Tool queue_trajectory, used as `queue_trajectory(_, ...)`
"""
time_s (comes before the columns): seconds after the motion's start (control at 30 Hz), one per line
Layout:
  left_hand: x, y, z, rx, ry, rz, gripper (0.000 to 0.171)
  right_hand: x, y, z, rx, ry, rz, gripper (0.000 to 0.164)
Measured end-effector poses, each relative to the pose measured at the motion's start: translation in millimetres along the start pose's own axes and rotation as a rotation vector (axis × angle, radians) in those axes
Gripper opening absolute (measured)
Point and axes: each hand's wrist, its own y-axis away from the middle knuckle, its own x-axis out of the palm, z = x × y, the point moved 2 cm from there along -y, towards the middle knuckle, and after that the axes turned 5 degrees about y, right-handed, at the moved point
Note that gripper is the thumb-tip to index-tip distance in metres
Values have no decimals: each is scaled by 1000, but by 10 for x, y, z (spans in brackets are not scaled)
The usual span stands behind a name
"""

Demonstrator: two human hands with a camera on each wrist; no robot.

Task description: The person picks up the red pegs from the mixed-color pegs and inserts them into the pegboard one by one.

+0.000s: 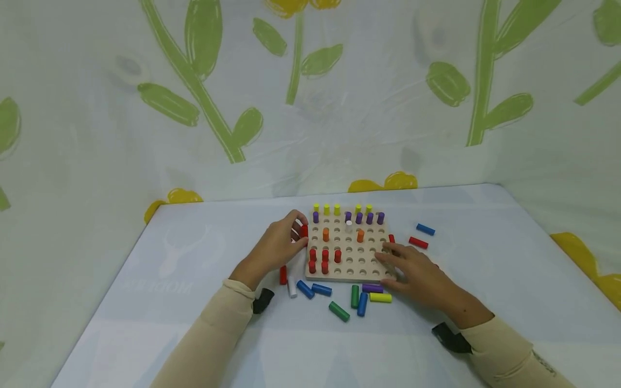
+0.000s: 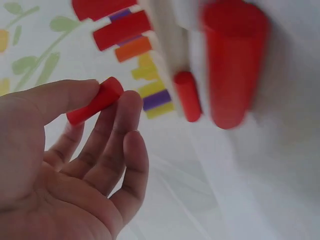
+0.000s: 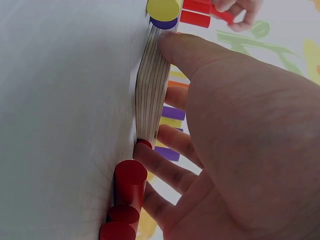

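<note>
A red peg (image 2: 97, 102) is pinched between the thumb and fingers of my left hand (image 1: 274, 245), beside the left edge of the wooden pegboard (image 1: 354, 278). On the board's front-left part stand several red pegs (image 1: 325, 255). Further back come two orange pegs (image 1: 360, 236), a white peg (image 1: 349, 226), and rows of purple pegs (image 1: 370, 218) and yellow pegs (image 1: 326, 209). My right hand (image 1: 419, 275) lies at the board's right edge, fingers spread over it and thumb at its front corner. The right wrist view shows the layered side (image 3: 151, 85) of the board along that hand.
Loose pegs lie in front of the board: green (image 1: 339, 311), blue (image 1: 362, 304), purple (image 1: 372, 288), yellow (image 1: 380, 297) and white (image 1: 292, 287). A red peg (image 1: 283, 275) lies near my left wrist. Right of the board are another blue peg (image 1: 425, 229) and a red one (image 1: 418, 242).
</note>
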Motion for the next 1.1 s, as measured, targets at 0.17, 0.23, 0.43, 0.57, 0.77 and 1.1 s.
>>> queue_trajectory(0.17, 23, 67, -134, 67, 22, 11, 40, 10, 8, 1, -1, -15, 4, 63)
queue_trajectory(0.23, 39, 91, -171, 78, 25, 17, 40, 14, 11, 4, -6, -18, 7, 63)
queue_trajectory(0.43, 75, 130, -276, 112, 31, 13, 38, 9, 14, 0, -8, 0, -14, 62)
queue_trajectory(0.57, 109, 161, -315, 120, 6, 31, 37, 2, 16, 2, -19, -3, -6, 63)
queue_trajectory(0.77, 153, 189, -374, 151, -48, 55, 33, -13, 10, -4, -13, 1, -17, 62)
queue_trajectory(1.1, 257, 227, -398, 156, -96, 102, 26, -16, 6, 0, -11, 0, -4, 63)
